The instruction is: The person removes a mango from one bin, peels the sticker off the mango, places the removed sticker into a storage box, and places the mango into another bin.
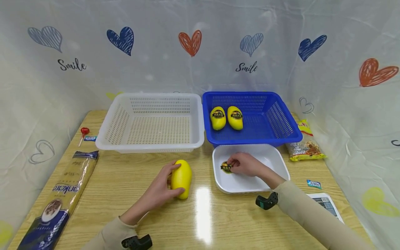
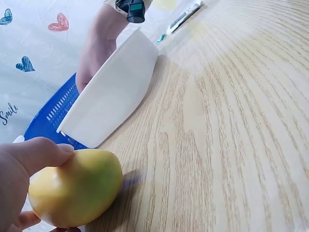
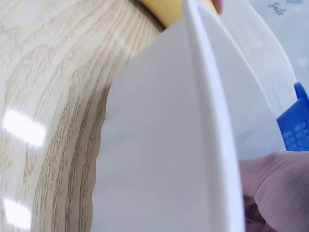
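Observation:
My left hand (image 1: 160, 189) grips a yellow mango (image 1: 182, 177) on the wooden table, thumb on the near side and fingers on the far side. The left wrist view shows this mango (image 2: 79, 186) with a greenish patch and no label on the visible side. My right hand (image 1: 246, 164) reaches into a white tray (image 1: 268, 159), fingers curled, pinching the edge of a round black-and-gold sticker (image 1: 224, 167). In the right wrist view, the tray wall (image 3: 154, 140) hides the fingertips. Two mangoes (image 1: 218, 119) bearing similar stickers lie in the blue basket (image 1: 259, 121).
A white basket (image 1: 159, 130) stands at the back left, beside the blue one. Along the left lie a pasta packet (image 1: 62, 198), a red lollipop (image 1: 84, 131) and a small blue packet (image 1: 90, 138). To the right are a snack bag (image 1: 306, 146), another small packet (image 1: 314, 184) and a white-edged flat item (image 1: 326, 205).

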Demonstrator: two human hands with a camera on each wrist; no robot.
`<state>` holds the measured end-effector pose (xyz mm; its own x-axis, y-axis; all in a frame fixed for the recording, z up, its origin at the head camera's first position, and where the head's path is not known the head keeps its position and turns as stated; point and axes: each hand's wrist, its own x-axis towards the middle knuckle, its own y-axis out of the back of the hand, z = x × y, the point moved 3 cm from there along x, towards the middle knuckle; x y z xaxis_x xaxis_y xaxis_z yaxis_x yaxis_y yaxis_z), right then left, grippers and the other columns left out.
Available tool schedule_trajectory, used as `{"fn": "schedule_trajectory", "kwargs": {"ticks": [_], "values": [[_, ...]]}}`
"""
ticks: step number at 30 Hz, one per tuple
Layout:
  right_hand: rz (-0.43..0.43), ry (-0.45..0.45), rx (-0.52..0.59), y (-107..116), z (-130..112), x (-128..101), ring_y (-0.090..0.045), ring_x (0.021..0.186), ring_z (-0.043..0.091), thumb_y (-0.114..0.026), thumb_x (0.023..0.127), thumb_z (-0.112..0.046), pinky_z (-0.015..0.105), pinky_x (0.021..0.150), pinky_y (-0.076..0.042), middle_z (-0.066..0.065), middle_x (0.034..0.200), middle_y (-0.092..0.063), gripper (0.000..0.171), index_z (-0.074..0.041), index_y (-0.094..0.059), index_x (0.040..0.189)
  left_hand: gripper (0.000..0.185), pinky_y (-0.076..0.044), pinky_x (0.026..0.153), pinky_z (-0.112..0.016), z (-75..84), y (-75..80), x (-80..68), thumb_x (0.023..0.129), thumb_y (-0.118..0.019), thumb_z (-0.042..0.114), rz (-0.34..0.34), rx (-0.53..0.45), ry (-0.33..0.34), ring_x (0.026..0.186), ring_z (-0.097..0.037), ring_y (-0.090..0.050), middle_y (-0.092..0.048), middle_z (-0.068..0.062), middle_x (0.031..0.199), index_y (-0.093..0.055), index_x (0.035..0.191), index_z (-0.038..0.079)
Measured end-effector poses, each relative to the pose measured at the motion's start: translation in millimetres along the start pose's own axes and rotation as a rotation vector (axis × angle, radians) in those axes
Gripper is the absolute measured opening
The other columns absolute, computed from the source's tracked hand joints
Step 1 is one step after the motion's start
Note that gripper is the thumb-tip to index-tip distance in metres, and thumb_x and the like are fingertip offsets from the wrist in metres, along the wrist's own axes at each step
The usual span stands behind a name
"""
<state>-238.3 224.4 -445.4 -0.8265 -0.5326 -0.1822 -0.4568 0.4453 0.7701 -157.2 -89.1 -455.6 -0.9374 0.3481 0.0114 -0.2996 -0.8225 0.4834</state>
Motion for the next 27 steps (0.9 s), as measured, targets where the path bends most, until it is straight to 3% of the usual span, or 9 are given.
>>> {"fn": "schedule_trajectory", "kwargs": {"ticks": [7,13,19,23,27], "values": [[0.032,0.039,0.044,11,-18,-10,-0.064,0.090,0.018,-0.065,0.090,-0.005,0.035,0.082,-0.053,0.010,0.100,-0.069,0.020,0.003,-0.068,0.108,0.078,-0.049,0.095,-0.042,-2.4,0.7,0.0,0.080,-0.082,0.013,0.007,-0.010,-0.014,0.131,-0.031,-0.042,-0.026,-0.016,0.156,-0.040,0.145,0.004],[0.139,0.106,0.099,21,-57,-21,-0.065,0.094,0.019,-0.064,0.094,-0.007,0.033,0.082,-0.055,0.013,0.108,-0.068,0.020,0.000,-0.067,0.113,0.071,-0.050,0.094,-0.039,-4.1,2.0,-2.6,0.087,-0.076,0.017,-0.011,-0.039,-0.046,0.129,-0.033,-0.045,-0.023,-0.019,0.156,-0.040,0.146,0.004],[0.182,0.214,0.150,-2,-106,-22,-0.064,0.094,0.017,-0.064,0.095,-0.010,0.027,0.081,-0.055,0.007,0.110,-0.065,0.021,-0.005,-0.066,0.115,0.060,-0.050,0.094,-0.045,-2.6,11.2,-6.2,0.095,-0.066,0.021,-0.048,0.009,-0.087,0.125,-0.038,-0.049,-0.021,-0.023,0.156,-0.040,0.148,0.009],[0.158,0.228,0.221,-31,-123,-16,-0.063,0.101,0.025,-0.063,0.096,-0.015,0.030,0.085,-0.055,0.011,0.116,-0.058,0.028,-0.006,-0.062,0.123,0.051,-0.050,0.094,-0.050,10.6,39.3,-8.1,0.099,-0.060,0.025,-0.040,0.106,-0.153,0.126,-0.040,-0.049,-0.028,-0.020,0.155,-0.044,0.146,0.013],[0.147,0.194,0.277,-55,-132,-4,-0.058,0.110,0.032,-0.065,0.095,-0.018,0.039,0.088,-0.054,0.013,0.124,-0.051,0.037,-0.005,-0.057,0.130,0.037,-0.052,0.092,-0.037,28.8,92.4,-6.2,0.100,-0.058,0.013,0.046,0.171,-0.249,0.118,-0.028,-0.057,-0.047,-0.013,0.144,-0.055,0.135,0.007]]}}
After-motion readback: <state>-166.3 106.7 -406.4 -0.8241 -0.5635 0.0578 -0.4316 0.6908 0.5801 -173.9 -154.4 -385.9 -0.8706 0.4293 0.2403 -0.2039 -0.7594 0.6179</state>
